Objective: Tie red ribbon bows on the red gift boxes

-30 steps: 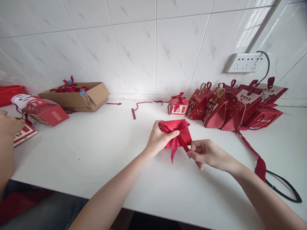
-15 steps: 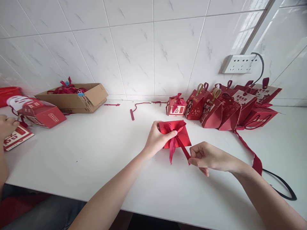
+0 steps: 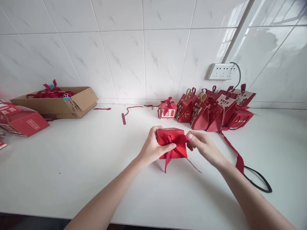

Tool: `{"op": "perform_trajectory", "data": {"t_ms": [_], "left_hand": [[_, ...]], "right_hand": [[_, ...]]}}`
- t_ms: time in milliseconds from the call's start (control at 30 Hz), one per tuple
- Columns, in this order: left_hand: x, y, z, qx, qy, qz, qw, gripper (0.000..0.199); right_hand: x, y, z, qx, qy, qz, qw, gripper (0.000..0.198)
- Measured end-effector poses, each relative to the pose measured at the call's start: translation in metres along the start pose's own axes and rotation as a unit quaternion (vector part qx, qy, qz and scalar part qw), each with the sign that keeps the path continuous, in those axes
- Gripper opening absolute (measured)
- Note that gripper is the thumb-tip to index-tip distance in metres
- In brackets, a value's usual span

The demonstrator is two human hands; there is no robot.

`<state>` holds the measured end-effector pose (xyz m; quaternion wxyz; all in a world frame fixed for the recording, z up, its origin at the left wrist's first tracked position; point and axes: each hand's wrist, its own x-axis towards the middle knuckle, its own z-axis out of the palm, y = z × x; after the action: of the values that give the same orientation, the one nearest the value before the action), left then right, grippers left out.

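Note:
A small red gift box (image 3: 181, 152) is held just above the white table, with a dark red ribbon (image 3: 169, 156) tied in a bow on the side facing me. My left hand (image 3: 155, 144) grips the box from its left edge, the thumb pressing on the bow's knot. At the right of the bow, my right hand (image 3: 200, 143) pinches a ribbon loop between thumb and fingers. One ribbon tail hangs below the knot; another slants down to the right, free of both hands. The fingers of my left hand behind the box are hidden.
Several finished red gift boxes (image 3: 211, 111) stand by the wall at the right, under a power socket (image 3: 221, 71). A cardboard box (image 3: 57, 107) of ribbons sits at the left, near a larger red box (image 3: 26, 119). A loose ribbon (image 3: 231, 147) and black cord (image 3: 261, 179) lie right.
My right hand has let go of the lower ribbon tail and moved up to the loop at the bow's right. The box has tipped, showing its top edge. The view has turned right.

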<state>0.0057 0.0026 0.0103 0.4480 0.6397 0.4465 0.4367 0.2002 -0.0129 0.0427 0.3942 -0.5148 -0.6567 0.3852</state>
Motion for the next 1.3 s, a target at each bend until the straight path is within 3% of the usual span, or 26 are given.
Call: {"op": "perform_trajectory", "data": {"t_ms": [133,267,300,433,533,633,733,1067,1200,1300], "left_hand": [[-0.002,0.0,0.0,0.029,0.023,0.074,0.997,0.071],[0.002,-0.002,-0.004,0.061,0.031,0.182,0.981,0.018],[0.003,-0.003,-0.005,0.056,0.034,0.19,0.98,0.014],[0.007,-0.009,-0.012,0.021,0.02,0.186,0.982,0.015],[0.007,-0.01,-0.019,0.04,-0.042,0.217,0.975,0.039],[0.008,-0.008,-0.022,0.093,-0.031,0.241,0.966,0.031],[0.008,-0.005,-0.021,0.108,0.004,0.236,0.966,0.008],[0.005,-0.008,-0.01,-0.029,0.03,0.135,0.99,0.025],[0.005,-0.014,-0.004,-0.095,0.036,0.144,0.984,0.024],[0.003,-0.013,-0.002,-0.072,0.044,0.152,0.985,0.021]], "right_hand": [[0.0,0.002,0.011,0.063,-0.018,-0.002,0.998,0.048],[0.003,0.011,0.012,0.119,-0.023,-0.018,0.992,0.045],[0.004,0.014,0.013,0.131,-0.023,-0.02,0.991,0.045],[0.006,0.021,0.015,0.175,-0.027,-0.023,0.984,0.044],[0.007,0.023,0.015,0.194,-0.028,-0.022,0.98,0.044],[0.008,0.025,0.014,0.196,-0.017,-0.019,0.98,0.045],[0.009,0.028,0.012,0.197,0.002,-0.018,0.98,0.046],[0.009,0.028,0.018,0.244,0.015,0.027,0.969,0.048],[0.008,0.028,0.024,0.267,0.016,0.019,0.963,0.047],[0.006,0.029,0.025,0.253,0.018,0.01,0.967,0.045]]}}
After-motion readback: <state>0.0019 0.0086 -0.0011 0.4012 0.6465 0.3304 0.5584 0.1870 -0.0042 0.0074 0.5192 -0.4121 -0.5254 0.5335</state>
